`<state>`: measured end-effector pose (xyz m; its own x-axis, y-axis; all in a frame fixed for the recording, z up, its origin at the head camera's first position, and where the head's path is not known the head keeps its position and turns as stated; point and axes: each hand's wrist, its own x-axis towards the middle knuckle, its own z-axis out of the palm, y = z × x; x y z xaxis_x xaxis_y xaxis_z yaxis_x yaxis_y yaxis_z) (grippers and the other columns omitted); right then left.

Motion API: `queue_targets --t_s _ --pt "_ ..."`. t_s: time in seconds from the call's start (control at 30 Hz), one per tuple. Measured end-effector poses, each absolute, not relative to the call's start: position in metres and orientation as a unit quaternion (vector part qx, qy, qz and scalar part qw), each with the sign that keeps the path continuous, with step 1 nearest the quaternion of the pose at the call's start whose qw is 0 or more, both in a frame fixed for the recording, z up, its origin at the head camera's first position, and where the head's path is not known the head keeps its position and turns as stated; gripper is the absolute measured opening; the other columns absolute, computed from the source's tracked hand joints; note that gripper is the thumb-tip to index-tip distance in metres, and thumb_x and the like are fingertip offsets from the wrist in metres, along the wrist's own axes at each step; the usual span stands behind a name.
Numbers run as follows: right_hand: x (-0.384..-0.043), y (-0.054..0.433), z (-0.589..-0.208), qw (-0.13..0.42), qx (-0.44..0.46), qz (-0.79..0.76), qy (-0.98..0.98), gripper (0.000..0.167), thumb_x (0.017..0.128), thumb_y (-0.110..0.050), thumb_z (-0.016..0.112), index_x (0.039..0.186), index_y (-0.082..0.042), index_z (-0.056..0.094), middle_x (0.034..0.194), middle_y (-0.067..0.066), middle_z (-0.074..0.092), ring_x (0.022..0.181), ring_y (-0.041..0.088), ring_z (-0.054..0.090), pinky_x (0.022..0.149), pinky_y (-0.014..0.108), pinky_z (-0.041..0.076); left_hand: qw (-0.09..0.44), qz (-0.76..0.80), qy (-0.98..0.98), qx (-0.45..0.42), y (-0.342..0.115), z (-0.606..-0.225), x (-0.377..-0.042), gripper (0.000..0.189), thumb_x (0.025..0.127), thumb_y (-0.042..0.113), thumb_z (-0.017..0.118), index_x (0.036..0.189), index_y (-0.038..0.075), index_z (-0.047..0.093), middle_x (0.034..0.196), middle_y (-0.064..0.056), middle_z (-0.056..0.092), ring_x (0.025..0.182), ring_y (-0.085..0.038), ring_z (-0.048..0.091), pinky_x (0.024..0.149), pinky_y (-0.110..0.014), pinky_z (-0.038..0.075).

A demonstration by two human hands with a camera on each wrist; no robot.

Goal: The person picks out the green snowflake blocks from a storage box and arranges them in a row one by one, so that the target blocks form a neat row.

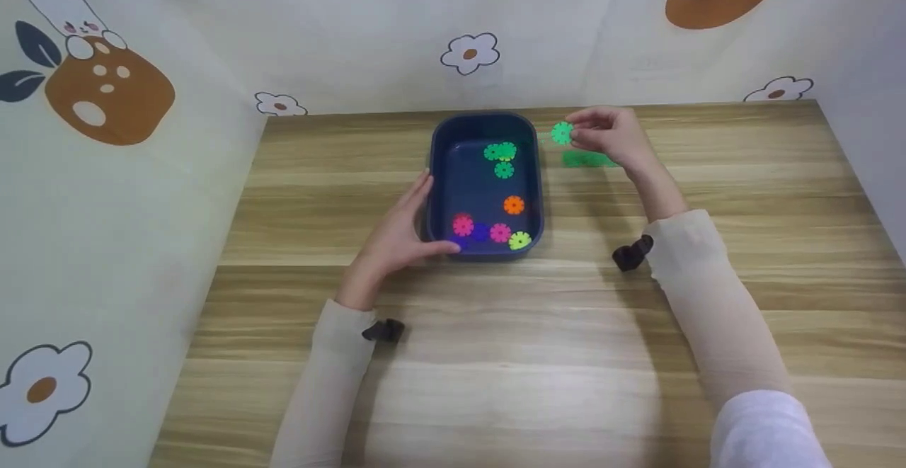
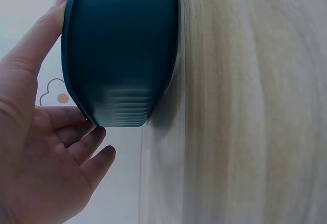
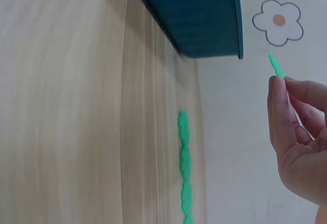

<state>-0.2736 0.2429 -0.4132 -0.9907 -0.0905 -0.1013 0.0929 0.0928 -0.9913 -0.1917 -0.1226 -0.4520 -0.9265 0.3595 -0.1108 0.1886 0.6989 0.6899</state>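
Between its thumb and fingertips, my right hand point(image 1: 616, 135) pinches a green notched plastic disc point(image 1: 562, 133), raised just right of the dark blue box's far end. The right wrist view shows this disc edge-on above the fingertips. My left hand point(image 1: 400, 234) rests against the near left corner of the dark blue box point(image 1: 485, 255), its thumb along the near rim and its fairly straight fingers on the left side. Inside lie several notched discs: green point(image 1: 504, 170), orange point(image 1: 514, 204), pink point(image 1: 500, 233), yellow point(image 1: 519, 241) and purple point(image 1: 480, 232).
A row of joined green pieces point(image 3: 185, 162) lies on the wooden table point(image 1: 509, 355) right of the box, partly beneath my right hand in the head view. A patterned cloth wall point(image 1: 368, 36) borders the table at the back and left.
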Motion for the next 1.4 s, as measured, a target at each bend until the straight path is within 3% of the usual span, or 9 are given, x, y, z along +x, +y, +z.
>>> queue_targets --t_s 0.4,0.9,1.23,1.4 --pt "-0.267 0.280 -0.417 0.048 0.040 -0.689 0.722 0.020 0.090 0.003 0.068 0.110 0.003 0.070 0.088 -0.001 0.072 0.075 0.008 0.072 0.072 0.019 0.060 0.117 0.359 0.913 0.153 -0.123 -0.451 -0.192 0.119 0.071 0.053 0.086 0.161 0.021 0.016 0.170 0.001 0.010 0.156 -0.027 0.018 0.123 -0.054 0.025" --pt "-0.262 0.322 -0.428 0.044 0.100 -0.652 0.751 0.023 0.093 0.000 0.065 0.116 0.000 0.068 0.086 -0.009 0.071 0.078 0.002 0.070 0.074 0.015 0.059 0.112 0.364 0.911 0.159 -0.124 -0.453 -0.192 0.118 0.071 0.053 0.086 0.161 0.021 0.017 0.170 -0.001 0.010 0.156 -0.027 0.017 0.124 -0.054 0.024" --pt "-0.259 0.342 -0.433 0.035 0.128 -0.687 0.714 0.020 0.091 0.007 0.065 0.093 -0.012 0.074 0.078 -0.008 0.073 0.072 0.002 0.071 0.069 0.015 0.059 0.116 0.361 0.912 0.154 -0.123 -0.453 -0.192 0.117 0.071 0.053 0.086 0.161 0.022 0.016 0.170 0.000 0.010 0.156 -0.027 0.017 0.124 -0.054 0.024" --pt "-0.259 0.351 -0.437 0.039 0.142 -0.662 0.735 0.016 0.092 0.002 0.066 0.100 -0.009 0.072 0.080 -0.012 0.072 0.074 -0.001 0.070 0.074 0.015 0.059 0.116 0.362 0.912 0.153 -0.123 -0.453 -0.192 0.118 0.071 0.052 0.086 0.161 0.023 0.016 0.170 -0.001 0.011 0.156 -0.027 0.017 0.124 -0.054 0.024"
